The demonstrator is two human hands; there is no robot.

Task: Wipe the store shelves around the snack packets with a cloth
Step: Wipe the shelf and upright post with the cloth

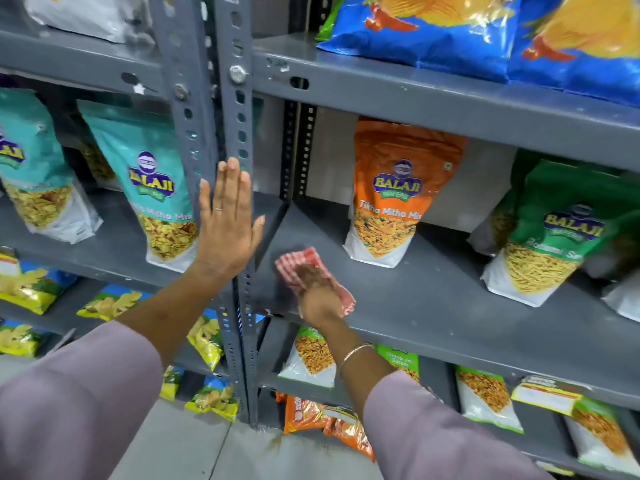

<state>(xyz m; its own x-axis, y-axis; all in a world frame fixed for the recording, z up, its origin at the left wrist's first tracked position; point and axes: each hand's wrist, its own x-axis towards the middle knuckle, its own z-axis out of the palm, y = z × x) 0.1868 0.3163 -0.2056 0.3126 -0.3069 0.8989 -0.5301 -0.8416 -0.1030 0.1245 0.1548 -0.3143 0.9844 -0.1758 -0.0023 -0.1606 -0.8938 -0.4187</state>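
Observation:
My right hand (317,294) presses a red-and-white checked cloth (298,261) flat on the grey middle shelf (433,299), near its left front corner. An orange snack packet (391,192) stands upright just behind and to the right of the cloth, apart from it. A green snack packet (550,230) leans further right on the same shelf. My left hand (227,223) is spread flat, fingers up, against the grey perforated upright post (239,133) between the two shelf bays. It holds nothing.
Two teal packets (152,188) stand on the left bay's shelf close to my left hand. Blue chip bags (450,29) lie on the shelf above. Lower shelves hold yellow, green-white and orange packets (311,355). Grey floor (194,445) lies below.

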